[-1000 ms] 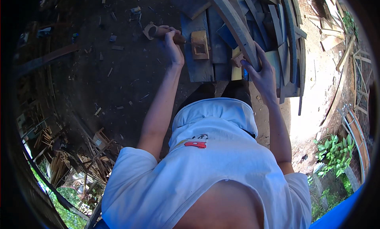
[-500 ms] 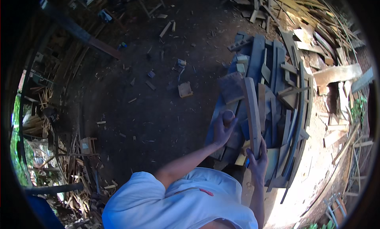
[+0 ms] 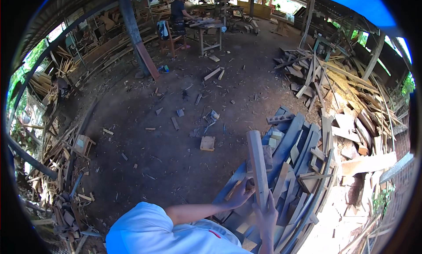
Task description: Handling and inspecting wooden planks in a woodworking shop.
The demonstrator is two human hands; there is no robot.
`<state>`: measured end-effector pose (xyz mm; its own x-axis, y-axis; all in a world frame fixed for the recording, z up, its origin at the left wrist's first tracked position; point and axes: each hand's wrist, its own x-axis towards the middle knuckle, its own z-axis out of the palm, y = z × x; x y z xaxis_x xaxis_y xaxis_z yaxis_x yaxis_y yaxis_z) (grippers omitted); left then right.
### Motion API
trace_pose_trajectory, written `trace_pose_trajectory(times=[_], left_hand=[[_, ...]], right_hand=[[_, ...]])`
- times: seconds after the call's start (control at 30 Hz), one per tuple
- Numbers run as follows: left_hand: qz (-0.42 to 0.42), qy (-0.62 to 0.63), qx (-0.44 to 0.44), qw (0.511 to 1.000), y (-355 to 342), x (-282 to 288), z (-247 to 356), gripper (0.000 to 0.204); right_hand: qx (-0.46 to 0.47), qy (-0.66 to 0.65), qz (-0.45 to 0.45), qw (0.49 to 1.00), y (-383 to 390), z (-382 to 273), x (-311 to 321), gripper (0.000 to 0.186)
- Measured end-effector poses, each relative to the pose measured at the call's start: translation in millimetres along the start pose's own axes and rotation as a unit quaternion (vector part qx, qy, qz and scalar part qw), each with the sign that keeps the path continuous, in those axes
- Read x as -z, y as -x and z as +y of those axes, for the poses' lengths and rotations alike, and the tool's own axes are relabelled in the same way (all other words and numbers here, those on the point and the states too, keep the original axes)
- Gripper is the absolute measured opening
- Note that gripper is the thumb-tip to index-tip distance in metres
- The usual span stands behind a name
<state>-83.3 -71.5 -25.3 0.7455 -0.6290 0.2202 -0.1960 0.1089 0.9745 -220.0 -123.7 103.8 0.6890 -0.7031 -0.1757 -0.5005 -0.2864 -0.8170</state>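
Observation:
A long, angular wooden bar (image 3: 258, 164) stands tilted upright in front of me, its top end pointing away. My right hand (image 3: 266, 212) is wrapped round its lower end. Just left of the bar, my left hand (image 3: 241, 194) is closed round a small round-ended brown piece (image 3: 250, 183); most of that piece is hidden in the fingers, so its kind is unclear. Beneath both hands lies a bench of dark boards (image 3: 288, 142), strewn with loose wood offcuts (image 3: 281, 181).
Heaped scrap wood (image 3: 343, 85) lies on the right. A square wooden block (image 3: 207, 143) and several chips lie on the dirt floor. Farther off stand a post (image 3: 134, 34), a work table (image 3: 210, 28) and another person (image 3: 178, 12). More scrap lines the left side.
My view has tilted up, bringing the far workshop and the other person into sight. Both hands still hold their pieces; the left hand now sits closer beside the bar.

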Motion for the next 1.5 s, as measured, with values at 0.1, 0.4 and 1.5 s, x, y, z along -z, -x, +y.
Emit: trace_pose_trajectory(times=[0.1, 0.4, 1.5], left_hand=[[-0.015, -0.056, 0.043, 0.997, -1, 16, 25, 0.041], [-0.049, -0.087, 0.030, 0.995, -1, 32, -2, 0.043], [-0.204, -0.120, 0.015, 0.972, -15, 40, 12, 0.044]], right_hand=[[0.029, -0.159, 0.078, 0.984, 2, 8, -12, 0.069], [-0.055, -0.175, 0.089, 0.979, 1, 104, -34, 0.066], [0.084, -0.083, 0.081, 0.990, 3, 27, -25, 0.070]])
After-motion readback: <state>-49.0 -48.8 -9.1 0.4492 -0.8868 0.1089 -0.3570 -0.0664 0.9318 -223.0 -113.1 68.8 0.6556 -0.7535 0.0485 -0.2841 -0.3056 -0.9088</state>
